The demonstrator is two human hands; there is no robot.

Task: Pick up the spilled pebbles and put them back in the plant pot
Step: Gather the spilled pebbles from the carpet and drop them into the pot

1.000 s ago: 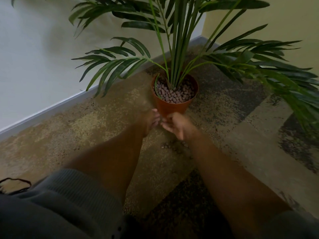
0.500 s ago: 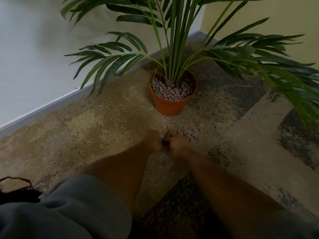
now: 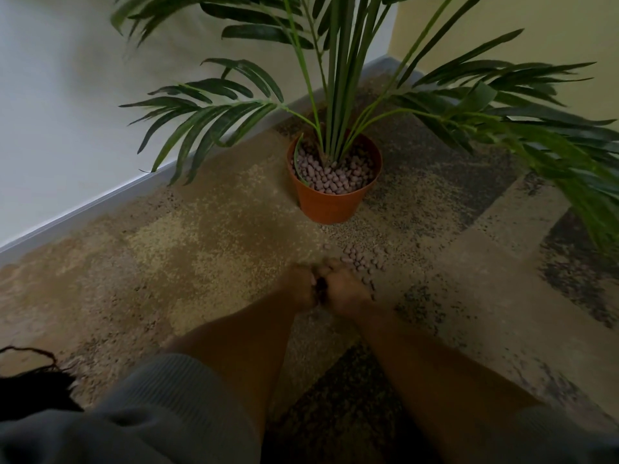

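An orange plant pot [image 3: 330, 207] stands on the carpet, holding a green palm and topped with pinkish-brown pebbles [image 3: 335, 175]. A small heap of spilled pebbles [image 3: 363, 261] lies on the carpet just in front of the pot. My left hand [image 3: 298, 286] and my right hand [image 3: 346, 291] rest side by side on the carpet at the near-left edge of that heap. Their fingers are curled and the knuckles touch. What lies inside the curled fingers is hidden.
Long palm fronds [image 3: 214, 112] spread left and right above the floor. More fronds [image 3: 552, 135] hang over the right side. A white wall with a skirting board [image 3: 100, 202] runs along the left, and a yellow wall stands behind. Patterned carpet [image 3: 201, 236] surrounds the pot.
Both hands came back from the pot's front rim down to the carpet beside the spilled heap. In the last half second they have stayed pressed together there.
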